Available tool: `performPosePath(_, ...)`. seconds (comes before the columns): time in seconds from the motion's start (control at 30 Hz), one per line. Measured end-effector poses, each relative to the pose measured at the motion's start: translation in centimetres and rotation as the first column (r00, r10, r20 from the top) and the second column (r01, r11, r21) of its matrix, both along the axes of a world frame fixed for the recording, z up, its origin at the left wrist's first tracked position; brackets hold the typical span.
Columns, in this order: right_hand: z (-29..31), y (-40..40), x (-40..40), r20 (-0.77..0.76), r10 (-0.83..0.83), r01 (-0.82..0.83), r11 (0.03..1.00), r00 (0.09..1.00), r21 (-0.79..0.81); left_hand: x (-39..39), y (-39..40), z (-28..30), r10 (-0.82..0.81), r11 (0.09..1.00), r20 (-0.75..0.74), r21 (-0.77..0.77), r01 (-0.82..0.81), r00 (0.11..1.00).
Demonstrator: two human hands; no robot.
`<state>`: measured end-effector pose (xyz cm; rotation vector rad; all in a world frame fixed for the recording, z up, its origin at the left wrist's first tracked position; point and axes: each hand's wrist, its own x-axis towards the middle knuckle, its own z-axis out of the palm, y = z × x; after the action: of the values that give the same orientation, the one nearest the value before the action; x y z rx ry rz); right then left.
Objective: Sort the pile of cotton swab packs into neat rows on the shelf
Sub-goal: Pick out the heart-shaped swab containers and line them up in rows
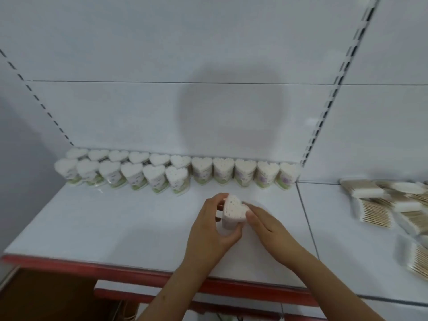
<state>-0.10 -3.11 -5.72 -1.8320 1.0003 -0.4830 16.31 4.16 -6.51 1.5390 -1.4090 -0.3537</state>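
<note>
I see my left hand [209, 224] gripping a heart-shaped pack [232, 210] on the shelf [115, 218]; my right hand [266, 224] touches it, fingers straight, near the far rows [178, 171].

On the white flat shelf [115, 223], a back row of white heart-shaped cotton swab packs [245, 173] stands upright against the rear wall panel [139, 117], running from the left end to the slotted metal upright [324, 112] on the right. A shorter second row of heart-shaped packs [120, 173] stands just before its left half. Nearer the front edge, right of centre, one heart-shaped pack [232, 213] stands between the left hand [208, 230] and the right hand [268, 225]. On the neighbouring shelf to the right lies a loose pile of flat wooden-stick swab packs [393, 205].
</note>
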Motion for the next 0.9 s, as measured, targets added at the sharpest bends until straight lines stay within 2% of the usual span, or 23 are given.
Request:
performPosePath(0.07, -1.8, -0.5, 0.4, -0.148, -0.105, 0.069, 0.971, 0.983, -0.231, 1.6, -0.5, 0.0, 0.128, 0.992, 0.101, -0.02, -0.127, 0.987)
performPosePath(0.13, -3.3, -0.7, 0.6, -0.265, -0.19, 0.055, 0.894, 0.945, -0.445, 3.4, -1.4, 0.2, 0.247, 0.969, 0.188, -0.035, -0.244, 0.951)
performPosePath(0.23, -4.6, -0.9, 1.1, -0.287, -0.217, 0.013, 0.817, 0.933, -0.577, 5.8, -3.0, 0.3, 0.383, 0.924, 0.321, -0.119, -0.364, 0.866)
performPosePath(0.33, -5.0, -1.1, 1.1, -0.258, -0.23, 0.03, 0.797, 0.938, -0.603, 6.8, -4.4, 0.3, 0.495, 0.868, 0.448, -0.211, -0.45, 0.745)
performPosePath(0.43, -5.1, -1.2, 1.0, -0.242, -0.22, 0.043, 0.817, 0.945, -0.575, 7.0, -5.3, 0.0, 0.533, 0.843, 0.499, -0.244, -0.479, 0.683)
performPosePath(0.7, -5.2, -1.2, 0.9, -0.218, -0.222, 0.057, 0.813, 0.95, -0.579, 6.7, -5.9, -1.5, 0.542, 0.827, 0.571, -0.231, -0.513, 0.616)
performPosePath(0.9, -5.4, -1.3, 0.9, -0.211, -0.225, 0.06, 0.804, 0.951, -0.591, 6.7, -6.3, -1.4, 0.543, 0.831, 0.538, -0.235, -0.504, 0.645)
